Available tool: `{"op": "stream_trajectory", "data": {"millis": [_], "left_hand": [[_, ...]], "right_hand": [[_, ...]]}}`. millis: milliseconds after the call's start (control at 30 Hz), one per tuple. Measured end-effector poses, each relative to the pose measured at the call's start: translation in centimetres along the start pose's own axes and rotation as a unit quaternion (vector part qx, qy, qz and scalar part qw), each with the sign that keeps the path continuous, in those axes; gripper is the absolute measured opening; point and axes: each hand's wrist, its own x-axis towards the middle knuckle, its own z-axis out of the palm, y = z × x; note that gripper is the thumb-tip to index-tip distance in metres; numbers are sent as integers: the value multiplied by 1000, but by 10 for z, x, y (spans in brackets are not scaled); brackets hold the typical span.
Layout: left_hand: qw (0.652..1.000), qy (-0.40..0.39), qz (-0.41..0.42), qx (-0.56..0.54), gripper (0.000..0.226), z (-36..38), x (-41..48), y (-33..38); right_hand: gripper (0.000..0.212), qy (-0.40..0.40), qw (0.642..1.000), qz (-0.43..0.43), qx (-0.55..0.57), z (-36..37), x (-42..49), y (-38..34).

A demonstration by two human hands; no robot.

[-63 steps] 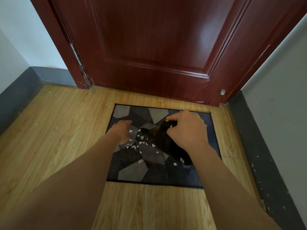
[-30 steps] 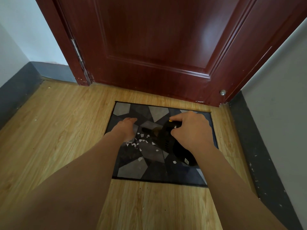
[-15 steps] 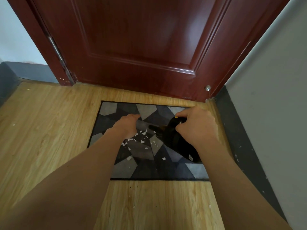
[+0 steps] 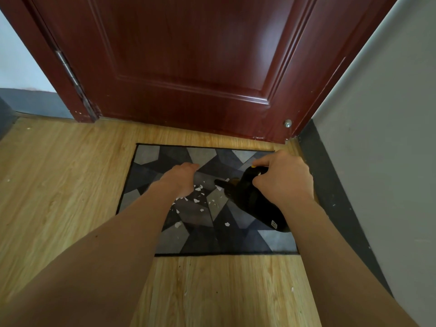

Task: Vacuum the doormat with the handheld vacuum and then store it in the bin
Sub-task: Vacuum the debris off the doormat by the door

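Your left hand [image 4: 181, 182] rests on the doormat [image 4: 200, 239] with fingers relaxed and holding nothing, likely pinning it against the suction. Just right of that hand lie white scraps [image 4: 197, 199]. The handheld vacuum [image 4: 250, 199] points its nozzle at them, your right hand [image 4: 283, 181] curled round its handle. The white sticker [image 4: 273, 224] at its rear is too small to read. No bin shows.

A home entryway — a red-brown panelled door [image 4: 188, 55], wood-look plank floor [image 4: 59, 185], dark skirting [image 4: 330, 185], and a patterned doormat [image 4: 200, 237] before the threshold.
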Motion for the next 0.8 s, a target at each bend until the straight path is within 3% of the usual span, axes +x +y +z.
{"op": "stream_trajectory", "data": {"millis": [500,800], "left_hand": [[998,-9,56,34,75,9,8,31],[997,-10,68,47,74,11,8,41]], "right_hand": [[37,41,999,33,11,-14,-4,21],[36,5,998,50,33,-18,-5,25]]}}
